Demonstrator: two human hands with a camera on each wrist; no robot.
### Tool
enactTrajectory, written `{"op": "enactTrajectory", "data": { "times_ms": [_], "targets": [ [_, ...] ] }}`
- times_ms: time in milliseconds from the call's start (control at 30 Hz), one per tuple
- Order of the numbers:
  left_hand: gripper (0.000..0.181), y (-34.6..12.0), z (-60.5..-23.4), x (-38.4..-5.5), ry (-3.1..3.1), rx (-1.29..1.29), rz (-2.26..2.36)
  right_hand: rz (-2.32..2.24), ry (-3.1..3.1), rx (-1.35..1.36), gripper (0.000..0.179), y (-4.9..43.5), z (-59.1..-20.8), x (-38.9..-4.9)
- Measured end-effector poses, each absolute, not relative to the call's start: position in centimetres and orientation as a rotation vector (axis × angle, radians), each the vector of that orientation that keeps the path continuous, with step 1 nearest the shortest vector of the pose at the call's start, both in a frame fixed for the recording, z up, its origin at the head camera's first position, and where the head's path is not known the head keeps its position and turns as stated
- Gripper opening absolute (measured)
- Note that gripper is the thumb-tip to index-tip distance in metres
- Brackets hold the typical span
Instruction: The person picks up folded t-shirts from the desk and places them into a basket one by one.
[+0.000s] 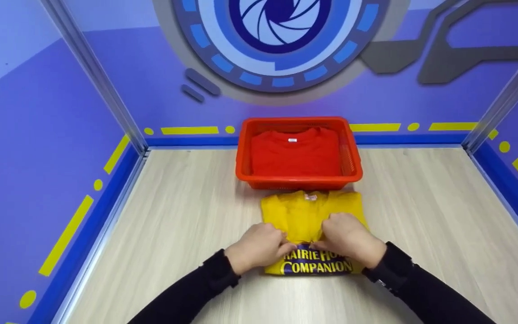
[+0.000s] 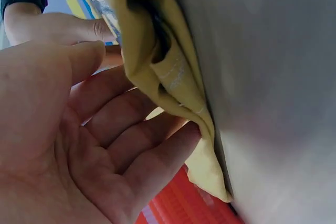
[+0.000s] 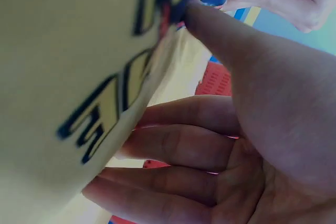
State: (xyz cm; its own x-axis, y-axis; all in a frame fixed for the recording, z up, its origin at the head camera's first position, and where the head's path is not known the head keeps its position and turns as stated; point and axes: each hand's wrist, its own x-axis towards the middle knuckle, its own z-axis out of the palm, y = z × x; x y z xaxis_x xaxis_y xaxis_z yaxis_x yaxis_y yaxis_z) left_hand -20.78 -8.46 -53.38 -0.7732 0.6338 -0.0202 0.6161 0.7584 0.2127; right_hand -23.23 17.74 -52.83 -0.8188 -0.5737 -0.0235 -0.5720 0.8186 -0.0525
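Observation:
A folded yellow T-shirt (image 1: 299, 222) with a dark printed block of lettering lies on the table in the head view, its collar and label towards the far side. My left hand (image 1: 259, 245) pinches the shirt near its middle, at the upper edge of the print. Opposite it, my right hand (image 1: 351, 238) pinches the same edge, thumb pointing inwards. Layered folds of the yellow cloth (image 2: 157, 51) show beside the left fingers in the left wrist view. In the right wrist view the right thumb (image 3: 226, 35) presses on the printed face, and the other fingers reach behind the cloth.
Just beyond the shirt stands a red plastic basket (image 1: 297, 181) holding a folded red T-shirt (image 1: 297, 155). Behind it rises a blue-purple printed wall (image 1: 151, 81), with side walls at left and right. Pale wood-grain tabletop (image 1: 187, 216) extends around the shirt.

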Motion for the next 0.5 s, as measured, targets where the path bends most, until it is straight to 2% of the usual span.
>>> {"op": "enactTrajectory", "data": {
  "times_ms": [100,300,400,500],
  "targets": [
    [0.054,-9.3,-53.1,-21.1,2.868,0.952,0.335,-0.166,2.954,-0.911,0.057,18.0,-52.7,-23.8],
    [0.042,-9.8,-52.7,-22.4,2.951,0.953,0.298,-0.371,3.081,-0.9,0.026,20.7,-52.7,-25.0],
    [0.04,-9.9,-53.0,-23.3,2.973,0.93,0.196,-0.342,3.073,-0.893,0.025,21.8,-53.1,-25.1],
    [0.048,-10.2,-53.4,-23.8,2.934,0.86,0.119,-0.275,3.04,-0.861,0.027,22.2,-53.8,-24.7]
  ]
}}
